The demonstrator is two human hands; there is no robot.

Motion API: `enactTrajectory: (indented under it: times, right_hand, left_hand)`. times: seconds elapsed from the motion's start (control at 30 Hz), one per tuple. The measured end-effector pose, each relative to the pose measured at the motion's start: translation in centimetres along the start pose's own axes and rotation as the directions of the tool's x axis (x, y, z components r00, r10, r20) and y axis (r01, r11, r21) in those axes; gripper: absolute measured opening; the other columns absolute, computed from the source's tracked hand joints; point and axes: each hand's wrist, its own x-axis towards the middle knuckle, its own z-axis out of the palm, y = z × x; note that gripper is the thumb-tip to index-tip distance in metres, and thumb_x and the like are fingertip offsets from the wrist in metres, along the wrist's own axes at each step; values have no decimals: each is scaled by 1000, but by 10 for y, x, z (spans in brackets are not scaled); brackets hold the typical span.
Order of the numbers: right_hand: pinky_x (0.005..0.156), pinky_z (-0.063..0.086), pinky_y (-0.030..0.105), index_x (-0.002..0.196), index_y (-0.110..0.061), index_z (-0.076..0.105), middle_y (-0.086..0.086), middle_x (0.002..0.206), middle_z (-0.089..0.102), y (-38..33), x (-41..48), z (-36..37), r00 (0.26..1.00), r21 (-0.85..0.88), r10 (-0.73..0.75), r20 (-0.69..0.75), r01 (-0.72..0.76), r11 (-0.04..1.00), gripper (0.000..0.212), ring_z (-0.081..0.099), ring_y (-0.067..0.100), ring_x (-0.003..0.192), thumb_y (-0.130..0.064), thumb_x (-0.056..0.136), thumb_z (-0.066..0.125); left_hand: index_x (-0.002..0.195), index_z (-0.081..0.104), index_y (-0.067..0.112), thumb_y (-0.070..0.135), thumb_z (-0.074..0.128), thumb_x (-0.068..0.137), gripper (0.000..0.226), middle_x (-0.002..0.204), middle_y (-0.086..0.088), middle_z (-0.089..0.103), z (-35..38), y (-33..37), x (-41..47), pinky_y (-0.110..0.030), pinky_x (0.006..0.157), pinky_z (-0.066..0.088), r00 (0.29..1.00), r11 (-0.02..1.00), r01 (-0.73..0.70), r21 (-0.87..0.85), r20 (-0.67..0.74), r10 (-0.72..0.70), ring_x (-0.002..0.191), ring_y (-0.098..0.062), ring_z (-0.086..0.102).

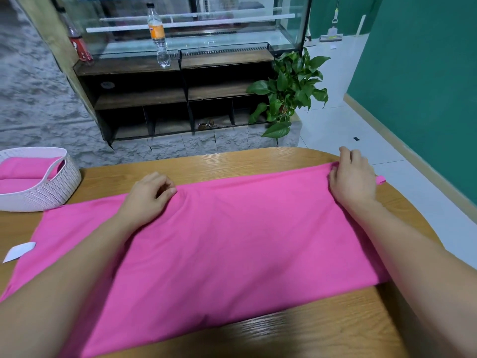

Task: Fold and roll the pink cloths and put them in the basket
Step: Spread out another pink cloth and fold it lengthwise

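Covering the wooden table [232, 164], a pink cloth [232, 249] faces dark shelving [144, 98].

- The pink cloth [219, 249] lay spread flat on the table [258, 161], a wide rectangle with its long edges running from 9 to 3 o'clock.
- The left hand [148, 197] pinched its far edge near the middle; the right hand [352, 177] gripped the 2 o'clock corner.
- The white woven basket [51, 187] stood upright at 10 o'clock, just beside the pink cloth, with rolled pink cloths [23, 169] inside.
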Motion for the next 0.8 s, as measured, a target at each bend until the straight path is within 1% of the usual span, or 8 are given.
enactTrajectory:
  times: [0.07, 0.1, 0.23, 0.33, 0.5, 0.63, 0.73, 0.8]
  right_hand:
    - [84, 46, 51, 131, -5, 53, 20, 115, 55, -21, 2, -5, 997, -18, -68, -24, 68, 998, 38, 53, 39, 97, -20, 96, 55]
    - [88, 44, 50, 128, -6, 57, 19, 115, 55, -38, 0, -7, 993, 20, -118, -15, 118, 993, 35, 53, 38, 100, -22, 97, 56]
    - [96, 43, 47, 124, -15, 63, 9, 116, 57, -118, -20, -5, 935, 318, -349, 61, 313, 895, 27, 53, 34, 110, -26, 99, 59]
    - [101, 43, 46, 122, -20, 63, 4, 118, 58, -164, -43, 7, 909, 447, -399, 120, 309, 839, 26, 52, 29, 113, -28, 98, 57]
    - [97, 44, 48, 118, -19, 60, 4, 112, 54, -177, -61, 17, 910, 366, -398, 113, 334, 868, 22, 50, 29, 107, -30, 100, 55]
    - [96, 44, 48, 117, -18, 60, 4, 112, 53, -178, -62, 14, 910, 336, -404, 97, 352, 874, 23, 50, 29, 107, -31, 100, 54]
    - [96, 44, 47, 116, -17, 59, 3, 111, 53, -178, -64, 11, 914, 327, -394, 95, 345, 880, 22, 49, 28, 105, -31, 100, 52]
    - [96, 44, 47, 116, -17, 59, 3, 110, 53, -178, -64, 10, 917, 328, -387, 98, 337, 883, 22, 50, 28, 105, -31, 100, 52]
  left_hand:
    - [94, 61, 37, 39, 64, 97, 5, 91, 17, 55, -5, -5, -4, -47, 82, 48, 1000, 999, 14, 40, 10, -15, 90, -13, 53]
    - [94, 61, 39, 36, 68, 97, 8, 92, 17, 55, -7, -8, -5, -47, 83, 47, 999, 998, 30, 63, 13, -31, 91, -12, 52]
    - [91, 61, 38, 33, 74, 95, 15, 93, 16, 57, -18, -17, -12, -47, 84, 45, 998, 994, 65, 91, 18, -67, 92, -13, 52]
    - [88, 59, 35, 37, 72, 96, 16, 93, 17, 56, -26, -26, -14, -47, 85, 45, 994, 989, 100, 109, 41, -105, 92, -12, 50]
    - [88, 57, 33, 41, 67, 99, 16, 96, 18, 56, -31, -34, -11, -46, 87, 43, 986, 986, 114, 119, 107, -127, 96, -14, 50]
    - [86, 53, 36, 40, 66, 99, 19, 93, 18, 57, -32, -39, -10, -49, 89, 47, 983, 990, 102, 94, 142, -114, 96, -16, 54]
    - [86, 52, 32, 37, 64, 101, 19, 93, 14, 58, -29, -39, -10, -48, 87, 45, 989, 988, 83, 127, 109, -98, 97, -20, 55]
    - [89, 53, 29, 35, 63, 101, 16, 94, 10, 58, -26, -36, -10, -46, 83, 42, 996, 982, 69, 176, 49, -79, 96, -22, 55]
